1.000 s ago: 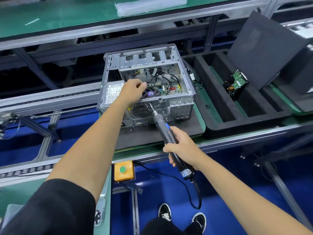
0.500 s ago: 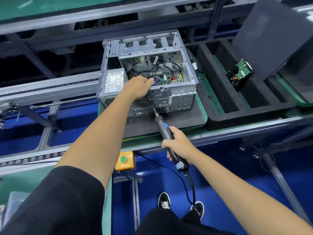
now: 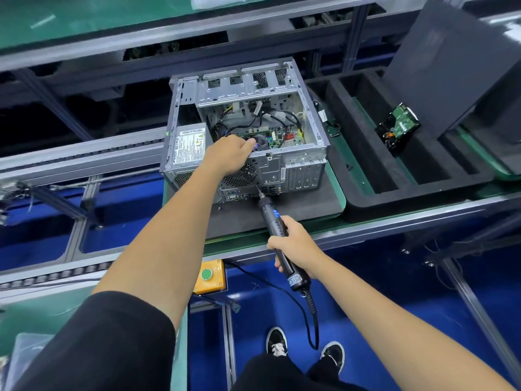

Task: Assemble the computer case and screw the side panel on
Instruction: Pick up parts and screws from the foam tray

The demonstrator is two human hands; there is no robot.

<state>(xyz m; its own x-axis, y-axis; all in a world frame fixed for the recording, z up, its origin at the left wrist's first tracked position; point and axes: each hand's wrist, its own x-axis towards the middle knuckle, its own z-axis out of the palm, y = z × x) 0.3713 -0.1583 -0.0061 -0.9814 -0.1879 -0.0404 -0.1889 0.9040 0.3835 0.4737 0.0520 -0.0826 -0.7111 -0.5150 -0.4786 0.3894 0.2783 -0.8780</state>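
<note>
An open grey computer case (image 3: 298,167) lies on its side on a dark foam pad (image 3: 315,210), its motherboard and cables exposed and its side panel off. My left hand (image 3: 229,155) reaches over the rear top edge into the case with fingers curled; whether they hold anything is hidden. My right hand (image 3: 293,244) grips a black electric screwdriver (image 3: 275,225), whose bit tip touches the case's rear panel near the ports. A dark grey side panel (image 3: 448,60) leans upright at the back right.
A black foam tray (image 3: 366,153) to the right of the case holds a hard drive (image 3: 399,128). A yellow box with a green button (image 3: 211,277) hangs under the conveyor edge. The screwdriver's cord trails down toward my shoes. Metal conveyor rails run left and behind.
The screwdriver has drawn back from inside the case and its tip now sits lower, at the rear panel. My left hand stays at the case's rear top edge.
</note>
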